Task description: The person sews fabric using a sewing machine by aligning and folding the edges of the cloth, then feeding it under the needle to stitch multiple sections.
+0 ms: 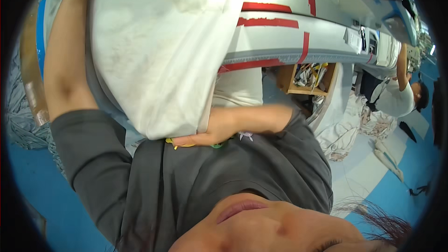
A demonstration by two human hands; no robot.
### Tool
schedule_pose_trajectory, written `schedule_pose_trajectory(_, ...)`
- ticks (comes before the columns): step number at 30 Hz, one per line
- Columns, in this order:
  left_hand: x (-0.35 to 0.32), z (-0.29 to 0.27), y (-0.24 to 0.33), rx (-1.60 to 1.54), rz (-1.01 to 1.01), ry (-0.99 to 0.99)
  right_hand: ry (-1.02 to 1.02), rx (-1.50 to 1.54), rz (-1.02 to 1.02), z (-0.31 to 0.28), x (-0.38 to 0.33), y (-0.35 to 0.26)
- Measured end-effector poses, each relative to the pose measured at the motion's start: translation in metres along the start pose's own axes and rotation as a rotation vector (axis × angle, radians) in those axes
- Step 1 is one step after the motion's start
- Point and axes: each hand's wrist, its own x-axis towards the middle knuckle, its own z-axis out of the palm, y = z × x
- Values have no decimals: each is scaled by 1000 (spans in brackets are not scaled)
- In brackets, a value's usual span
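Floor: blue floor [28, 177] along left and right, pale strip [354, 172] crossing it on right.
Table: long grey-white work table [263, 42], runs from centre toward far right.
Cloth: large white cloth [149, 65], main piece; lies over the table's left part, drops at the near side to the person's belly, lower end at the right hand; faint grey smudges, glare at far end.
Shirt: dark grey shirt [233, 168], near centre, just behind the cloth's lower end.
Left arm: left forearm [65, 51] stretched to the far left along the cloth's left edge.
Co-worker: person in pale top [396, 95], far right, one arm up at the table.
Right heap: crumpled pale fabric [347, 130], on floor, right, below table.
Left heap: greyish cloth heap [25, 116], far left, beside a brown board [35, 65].
Drawer: open wooden drawer [311, 90] under table, right of cloth; mixed small items [310, 72] inside, too small to tell.
Ruler: grey ruler strip [261, 58] along table's near edge.
Tape: red tape [268, 22] in several strips on table, right of cloth.
Right hand: right hand [205, 134] at the cloth's lower end, against belly; fingers close together, nearly straight, pointing left, touching cloth; thumb hidden, cannot tell if cloth is pinched.
Left hand: beyond the far edge of view; fingers and hold cannot be told.
Print: small coloured print [185, 145] on shirt, partly covered by right hand.
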Motion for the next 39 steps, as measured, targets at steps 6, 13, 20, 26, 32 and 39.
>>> schedule_pose_trajectory(6,-225,-80,111,-814,148,-605,62,1002,-120,17,-76,37)
schedule_pose_trajectory(13,-219,-66,-13,-116,-40,78,71,591,279,124,-100,65)
schedule_pose_trajectory(20,-321,-79,251,-391,355,-145,66,547,316,128,-119,73)
schedule_pose_trajectory(26,-331,-52,282,-314,267,-321,-3,-10,162,117,-127,79)
schedule_pose_trajectory(32,-308,-64,269,-531,472,-568,521,-789,-363,-7,-127,62)
schedule_pose_trajectory(39,-140,-7,207,-678,41,24,294,-620,-661,2,-93,93)
